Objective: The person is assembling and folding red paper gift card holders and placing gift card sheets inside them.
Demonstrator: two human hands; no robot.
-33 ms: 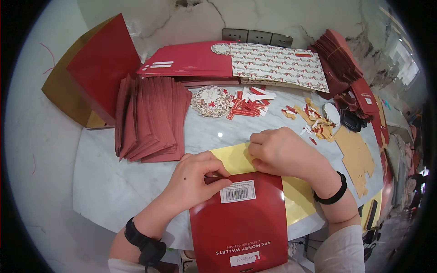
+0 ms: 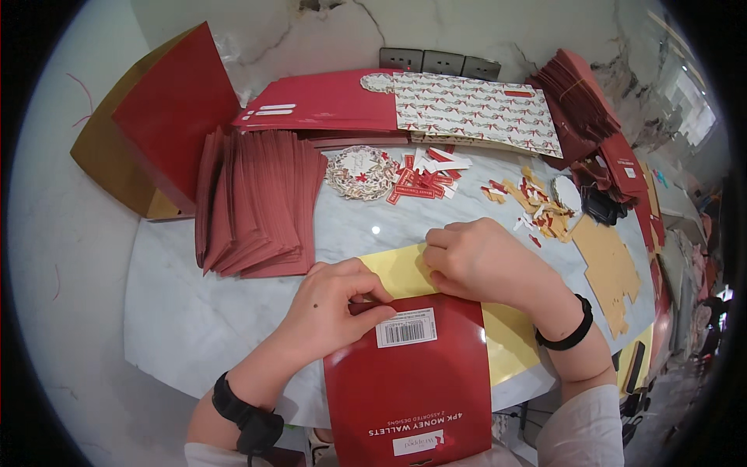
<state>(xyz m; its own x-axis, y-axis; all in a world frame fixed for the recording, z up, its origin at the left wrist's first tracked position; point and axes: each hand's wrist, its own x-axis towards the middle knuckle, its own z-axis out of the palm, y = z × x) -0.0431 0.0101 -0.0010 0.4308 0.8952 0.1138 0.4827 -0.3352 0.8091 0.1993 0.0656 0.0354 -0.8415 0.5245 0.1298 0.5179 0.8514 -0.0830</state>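
Observation:
A red printed cardboard packet point(image 2: 408, 373) with a white barcode sticker point(image 2: 406, 328) lies in front of me, its near end reaching over the table edge. My left hand point(image 2: 334, 303) pinches its far left corner between thumb and curled fingers. Over the far right edge of the packet, my right hand point(image 2: 482, 261) is closed, fingers bent inward; whatever is in them is hidden. Beneath both hands and the packet is a yellow sheet point(image 2: 510, 342), showing beyond the packet and at its right side.
Dark red folded sleeves point(image 2: 264, 206) stand stacked at left before an open red-and-brown box point(image 2: 175, 124). Further back are wreath-shaped cutouts point(image 2: 360, 173), red and white tags point(image 2: 424, 180) and patterned wallets point(image 2: 475, 113). Card scraps point(image 2: 541, 206) and a tan card piece point(image 2: 607, 268) lie right.

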